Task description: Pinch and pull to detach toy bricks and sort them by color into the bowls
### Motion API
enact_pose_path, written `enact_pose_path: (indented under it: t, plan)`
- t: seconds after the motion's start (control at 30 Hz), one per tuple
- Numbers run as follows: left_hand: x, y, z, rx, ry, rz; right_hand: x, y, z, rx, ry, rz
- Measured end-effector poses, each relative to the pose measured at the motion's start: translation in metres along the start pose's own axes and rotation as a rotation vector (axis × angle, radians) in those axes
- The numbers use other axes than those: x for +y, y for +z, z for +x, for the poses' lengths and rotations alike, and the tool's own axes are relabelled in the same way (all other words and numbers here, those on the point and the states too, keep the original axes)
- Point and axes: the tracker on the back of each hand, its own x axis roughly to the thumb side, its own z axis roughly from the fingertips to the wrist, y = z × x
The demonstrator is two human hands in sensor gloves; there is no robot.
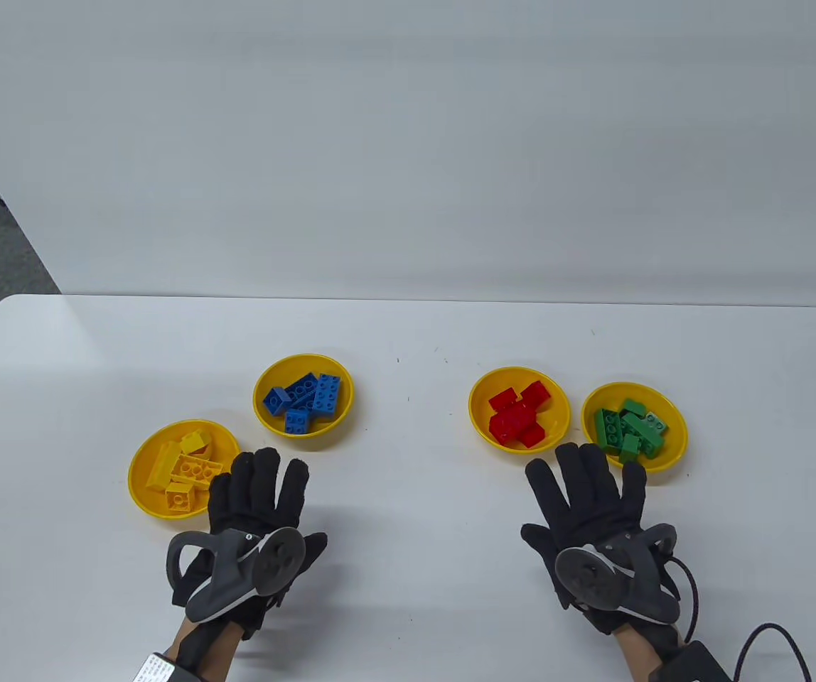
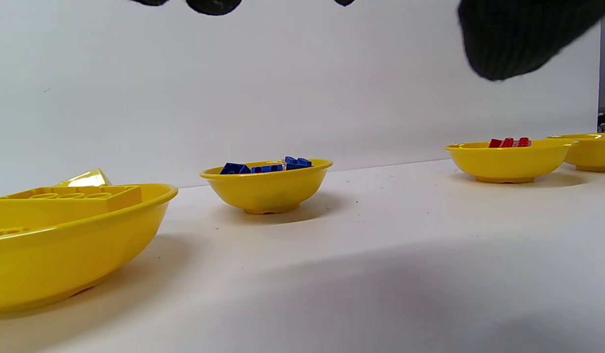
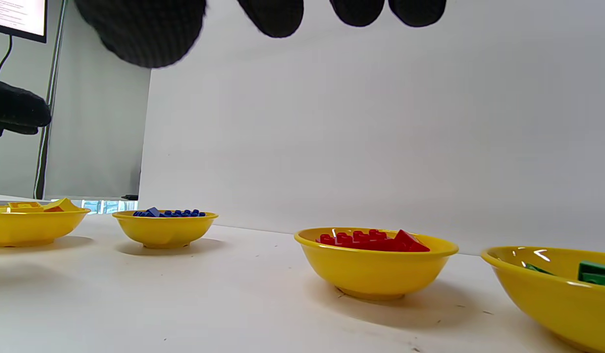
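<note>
Four shallow yellow plastic bowls sit on the white surface (image 1: 408,334), and the round bowl of blue bricks (image 1: 264,415) serves as landmark. The blue toy bricks (image 1: 306,399) lie inside it. Just left and nearer the person sits the bowl of yellow bricks (image 1: 139,490) with the yellow toy bricks (image 1: 184,472); well to its right the bowl of red bricks (image 1: 478,419) holds the red toy bricks (image 1: 519,418); farther right, the bowl of green bricks (image 1: 674,444) holds the green toy bricks (image 1: 632,430). The left hand (image 1: 255,508), nearer the person than the landmark, shows a wide, empty grip with flat fingers; the right hand (image 1: 589,508), near the red and green bowls, likewise. No joined or loose bricks show outside the bowls, so sorting looks finished; the next move probably calls only for drawing both hands back
</note>
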Motion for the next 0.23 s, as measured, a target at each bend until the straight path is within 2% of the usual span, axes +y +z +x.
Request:
enact_pose_path:
  t: [0.23]
  plan:
    - [-0.0014, -0.0008, -0.0011, 0.003, 0.001, -0.017, -0.0015, 0.0004, 0.0027, -0.009, -0.012, -0.007]
